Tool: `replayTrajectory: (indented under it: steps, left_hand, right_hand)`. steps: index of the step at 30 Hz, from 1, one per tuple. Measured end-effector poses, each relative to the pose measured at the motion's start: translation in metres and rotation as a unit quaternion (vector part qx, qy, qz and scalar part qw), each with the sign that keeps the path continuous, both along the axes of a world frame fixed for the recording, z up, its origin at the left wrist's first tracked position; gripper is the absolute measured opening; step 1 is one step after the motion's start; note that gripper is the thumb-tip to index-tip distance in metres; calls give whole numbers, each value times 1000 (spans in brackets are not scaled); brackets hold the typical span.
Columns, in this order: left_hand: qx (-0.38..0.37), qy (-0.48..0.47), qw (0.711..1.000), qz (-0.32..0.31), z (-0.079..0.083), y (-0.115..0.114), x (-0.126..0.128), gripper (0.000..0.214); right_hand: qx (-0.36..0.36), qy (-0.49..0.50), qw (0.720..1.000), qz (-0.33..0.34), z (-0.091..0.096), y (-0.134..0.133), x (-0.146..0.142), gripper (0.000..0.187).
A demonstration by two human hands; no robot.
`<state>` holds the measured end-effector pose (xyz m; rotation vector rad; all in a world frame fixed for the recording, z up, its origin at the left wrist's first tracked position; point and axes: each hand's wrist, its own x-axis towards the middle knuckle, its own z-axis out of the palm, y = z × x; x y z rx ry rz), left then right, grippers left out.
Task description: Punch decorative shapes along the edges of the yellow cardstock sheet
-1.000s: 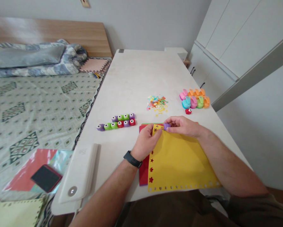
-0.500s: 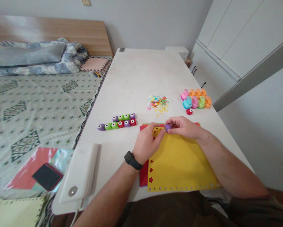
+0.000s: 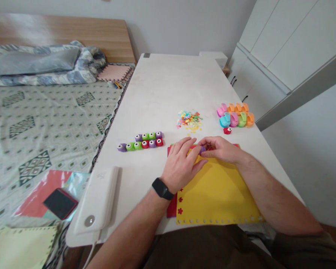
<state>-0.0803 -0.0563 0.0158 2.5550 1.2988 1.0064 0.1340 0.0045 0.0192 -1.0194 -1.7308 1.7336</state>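
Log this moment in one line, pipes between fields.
right hand: holds purple punch at far edge of yellow sheet | left hand: fingers beside punch | paper cutouts: heaped beyond sheet

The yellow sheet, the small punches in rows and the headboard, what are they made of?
Yellow sheet: probably matte paper or thin card, with shapes cut along its edges.
Small punches: likely smooth moulded plastic, given their bright colours and rounded bodies.
Headboard: wood or wood-look laminate; faint grain and soft glare suggest a smooth finish.

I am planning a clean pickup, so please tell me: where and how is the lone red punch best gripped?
Probably pinch the lone red punch across its short body, from above and the near side; the larger punches stand just beyond it.
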Motion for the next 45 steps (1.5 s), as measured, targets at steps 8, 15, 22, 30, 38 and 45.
replayTrajectory:
  steps: [8, 15, 22, 30, 38, 45]
  left_hand:
    - [0, 4, 1000, -16, -3, 1, 2, 39]
    - [-54, -157, 986, -16, 8, -2, -1, 37]
    - [-39, -195, 980, -8, 24, -7, -5, 30]
    - [19, -50, 998, -29, 7, 0, -3, 23]
    - [-47, -71, 996, -5, 5, 0, -4, 30]
    - [-171, -137, 970, 103, 2, 2, -8, 44]
  right_hand:
    - [0, 4, 1000, 3, -3, 0, 0, 33]
    - [4, -10, 1000, -3, -3, 1, 1, 33]
    - [2, -4, 1000, 15, -2, 2, 1, 33]
    - [-20, 13, 1000, 12, -6, 2, 0, 34]
    - [-2, 1, 1000, 5, -4, 1, 0, 33]
    - [8, -37, 999, -6, -5, 1, 2, 32]
